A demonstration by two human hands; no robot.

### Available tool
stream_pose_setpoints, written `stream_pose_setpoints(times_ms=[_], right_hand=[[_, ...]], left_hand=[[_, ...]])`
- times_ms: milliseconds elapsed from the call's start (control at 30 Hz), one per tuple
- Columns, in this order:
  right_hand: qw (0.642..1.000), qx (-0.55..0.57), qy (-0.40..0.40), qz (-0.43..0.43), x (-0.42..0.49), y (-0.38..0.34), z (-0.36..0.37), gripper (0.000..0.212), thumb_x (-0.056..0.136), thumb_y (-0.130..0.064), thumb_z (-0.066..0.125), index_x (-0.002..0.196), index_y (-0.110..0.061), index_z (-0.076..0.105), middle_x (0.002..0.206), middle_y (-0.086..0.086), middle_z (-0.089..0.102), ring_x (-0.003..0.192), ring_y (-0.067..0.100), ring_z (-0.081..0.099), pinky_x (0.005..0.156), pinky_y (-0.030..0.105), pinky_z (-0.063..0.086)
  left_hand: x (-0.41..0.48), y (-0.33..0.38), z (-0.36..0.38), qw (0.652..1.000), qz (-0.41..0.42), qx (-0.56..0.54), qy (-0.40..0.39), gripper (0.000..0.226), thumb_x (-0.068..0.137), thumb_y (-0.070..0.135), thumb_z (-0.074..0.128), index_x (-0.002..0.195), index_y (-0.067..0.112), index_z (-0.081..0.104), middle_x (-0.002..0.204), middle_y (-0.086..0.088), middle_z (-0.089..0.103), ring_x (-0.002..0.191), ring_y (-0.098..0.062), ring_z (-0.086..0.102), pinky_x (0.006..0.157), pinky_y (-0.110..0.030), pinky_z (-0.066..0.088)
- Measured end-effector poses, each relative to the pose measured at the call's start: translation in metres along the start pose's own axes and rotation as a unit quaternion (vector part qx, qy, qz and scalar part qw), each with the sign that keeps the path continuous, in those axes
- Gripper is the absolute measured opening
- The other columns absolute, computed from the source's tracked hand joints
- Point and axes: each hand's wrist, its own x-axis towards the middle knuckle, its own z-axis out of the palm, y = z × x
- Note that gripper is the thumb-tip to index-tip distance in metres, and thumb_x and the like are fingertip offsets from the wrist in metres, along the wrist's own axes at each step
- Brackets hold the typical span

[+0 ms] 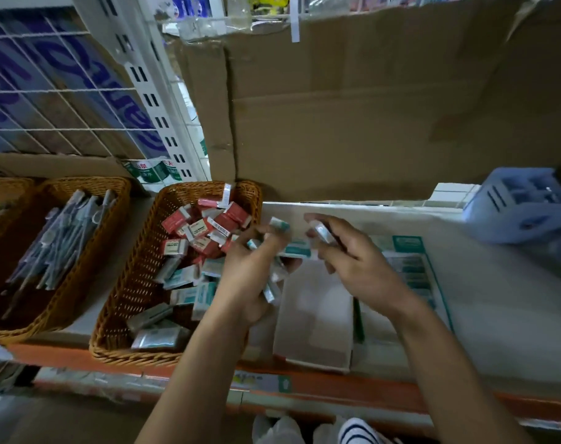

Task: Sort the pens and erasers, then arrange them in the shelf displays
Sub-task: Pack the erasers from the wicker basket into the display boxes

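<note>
Blur smears the teal erasers [274, 285] bunched in the curled left hand [250, 270], so their count is unclear. Just left, a wicker basket [119, 302] holds more; pens [64, 238] fill the neighbouring basket [90, 184]. The white shelf [503, 309] stretches rightward to a blue crate [522, 206]. The right hand [356, 254] pinches a single eraser [320, 232].

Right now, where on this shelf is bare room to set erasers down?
Bare wicker in the basket, left of the erasers; white surface between the right hand and blue rack. Crowded around the left hand, full of erasers.
</note>
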Motion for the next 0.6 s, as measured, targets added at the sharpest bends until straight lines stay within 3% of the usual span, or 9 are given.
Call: stream_pose_setpoints(times_ms=[67, 133, 233, 333, 400, 467, 600], right_hand=[[0.999, -0.029, 0.027, 0.008, -0.009, 0.006, -0.016, 0.044, 0.095, -0.001, 0.048, 0.122, -0.036, 0.054, 0.112, -0.007, 0.055, 0.092, -0.004, 0.057, 0.08, 0.018, 0.05], [0.998, -0.008, 0.053, 0.021, -0.018, 0.011, -0.03, 0.043, 0.093, 0.0, 0.051, 0.127, -0.026, 0.053, 0.116, -0.006, 0.057, 0.099, 0.005, 0.063, 0.083, 0.019, 0.052], [0.989, 0.109, 0.08, 0.051, -0.03, 0.013, -0.047, 0.026, 0.09, 0.002, 0.053, 0.115, -0.007, 0.056, 0.095, 0.009, 0.067, 0.07, 0.018, 0.068, 0.06, 0.022, 0.054], [0.984, 0.139, 0.105, 0.039, -0.039, 0.018, -0.057, 0.013, 0.089, 0.002, 0.055, 0.102, 0.002, 0.055, 0.08, 0.016, 0.064, 0.057, 0.019, 0.062, 0.049, 0.024, 0.05], [0.985, 0.121, 0.124, 0.013, -0.042, 0.022, -0.06, 0.012, 0.087, 0.005, 0.057, 0.096, -0.002, 0.06, 0.084, 0.015, 0.065, 0.063, 0.016, 0.064, 0.056, 0.024, 0.052], [0.983, 0.108, 0.147, -0.013, -0.045, 0.026, -0.061, 0.022, 0.082, 0.01, 0.06, 0.088, -0.01, 0.065, 0.089, 0.005, 0.068, 0.08, 0.016, 0.068, 0.071, 0.027, 0.056], [0.98, 0.112, 0.161, -0.018, -0.051, 0.036, -0.06, 0.038, 0.077, 0.012, 0.065, 0.077, -0.026, 0.07, 0.098, -0.011, 0.068, 0.099, 0.016, 0.066, 0.085, 0.028, 0.053]], left_hand=[[0.001, -0.004, 0.009, 1.0, -0.006, 0.012, -0.01, 0.02, 0.086, -0.002, 0.059, 0.073, 0.013, 0.057, 0.087, -0.01, 0.065, 0.077, -0.022, 0.066, 0.062, -0.032, 0.055], [0.001, -0.01, 0.017, 0.999, -0.001, 0.042, -0.032, 0.024, 0.085, -0.007, 0.056, 0.072, 0.013, 0.061, 0.085, -0.008, 0.065, 0.073, -0.02, 0.065, 0.061, -0.032, 0.052], [-0.002, -0.016, 0.03, 0.991, -0.01, 0.096, -0.094, 0.027, 0.086, -0.005, 0.057, 0.088, 0.017, 0.073, 0.082, 0.001, 0.072, 0.07, -0.014, 0.069, 0.06, -0.028, 0.053], [-0.003, -0.02, 0.037, 0.977, -0.009, 0.134, -0.165, 0.028, 0.086, -0.002, 0.06, 0.086, 0.022, 0.075, 0.086, 0.001, 0.074, 0.077, -0.014, 0.07, 0.059, -0.024, 0.053], [-0.002, -0.024, 0.041, 0.965, -0.005, 0.171, -0.201, 0.022, 0.085, 0.001, 0.063, 0.094, 0.018, 0.074, 0.09, -0.002, 0.073, 0.08, -0.015, 0.069, 0.061, -0.022, 0.052], [-0.002, -0.028, 0.046, 0.958, -0.016, 0.187, -0.219, 0.022, 0.084, 0.004, 0.065, 0.102, 0.014, 0.071, 0.092, -0.003, 0.072, 0.078, -0.014, 0.069, 0.061, -0.02, 0.051], [0.0, -0.032, 0.056, 0.967, -0.037, 0.145, -0.207, 0.023, 0.083, 0.003, 0.065, 0.106, 0.006, 0.068, 0.092, -0.006, 0.073, 0.076, -0.013, 0.069, 0.059, -0.018, 0.05]])
